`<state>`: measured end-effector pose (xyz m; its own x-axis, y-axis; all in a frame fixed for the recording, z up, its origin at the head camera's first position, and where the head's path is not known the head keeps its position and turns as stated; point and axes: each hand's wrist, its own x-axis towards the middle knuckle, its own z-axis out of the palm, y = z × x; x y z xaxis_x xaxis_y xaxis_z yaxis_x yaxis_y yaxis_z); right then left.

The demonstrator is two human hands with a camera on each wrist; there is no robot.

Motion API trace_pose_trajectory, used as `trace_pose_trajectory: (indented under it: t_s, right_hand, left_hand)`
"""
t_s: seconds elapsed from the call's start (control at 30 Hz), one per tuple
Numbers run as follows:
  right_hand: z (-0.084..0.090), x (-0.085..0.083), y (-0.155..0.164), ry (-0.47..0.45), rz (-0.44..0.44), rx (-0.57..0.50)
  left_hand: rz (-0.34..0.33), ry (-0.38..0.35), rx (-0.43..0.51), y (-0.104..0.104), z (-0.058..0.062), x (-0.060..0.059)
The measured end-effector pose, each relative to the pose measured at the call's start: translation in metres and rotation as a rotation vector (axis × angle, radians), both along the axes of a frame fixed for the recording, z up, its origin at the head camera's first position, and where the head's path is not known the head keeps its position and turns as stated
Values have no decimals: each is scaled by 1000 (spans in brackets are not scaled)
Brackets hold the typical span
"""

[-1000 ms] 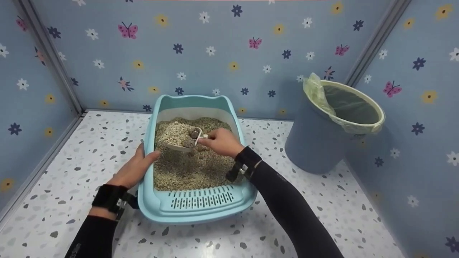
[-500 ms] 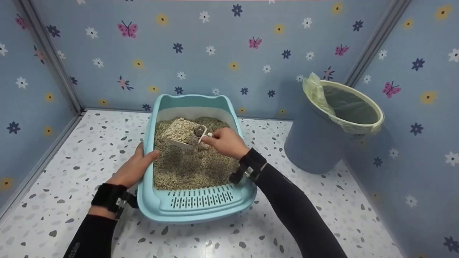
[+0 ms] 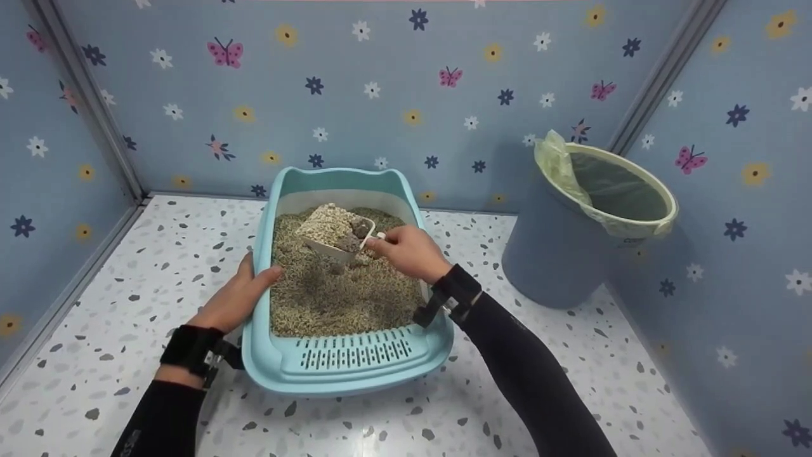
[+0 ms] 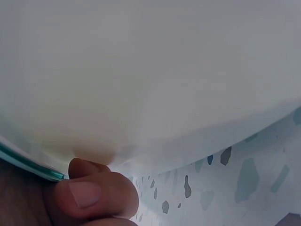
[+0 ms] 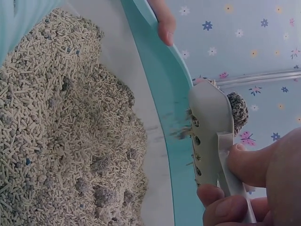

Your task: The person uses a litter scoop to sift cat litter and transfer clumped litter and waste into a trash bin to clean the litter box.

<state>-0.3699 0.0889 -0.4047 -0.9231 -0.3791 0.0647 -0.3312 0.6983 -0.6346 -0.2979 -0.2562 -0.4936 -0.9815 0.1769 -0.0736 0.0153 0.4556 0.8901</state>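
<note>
My right hand (image 3: 413, 252) grips the handle of a white slotted litter scoop (image 5: 211, 113), held above the litter. Heaped in the scoop are pale pellets (image 3: 327, 223) and dark grey clumps (image 3: 349, 242); bits fall from its slots in the right wrist view. Below lies a light-blue litter box (image 3: 346, 381) with a slotted front ledge and a layer of pellet litter (image 3: 342, 301). My left hand (image 3: 233, 295) holds the box's left rim, thumb on top, and in the left wrist view its fingers (image 4: 101, 195) curl under the rim against the outer wall.
A blue-grey trash bin (image 3: 552, 247) with a pale-yellow liner bag (image 3: 561, 165) stands to the right, apart from the box. Flower-patterned walls (image 3: 393, 57) enclose the back and both sides. The floor (image 3: 114, 273) is white with grey speckles.
My right hand and the loaded scoop have shifted a little to the right and up over the box. My left hand stays on the rim.
</note>
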Motion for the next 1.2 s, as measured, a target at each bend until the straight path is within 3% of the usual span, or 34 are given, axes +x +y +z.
trace_pose_trajectory:
  t_s: [0.7, 1.2]
  right_hand:
    - [19, -8, 39, 27, -10, 39]
    - [13, -19, 99, 6, 172, 9]
  left_hand:
    - [2, -2, 16, 0, 1, -1]
    - [-12, 6, 24, 1, 1, 0]
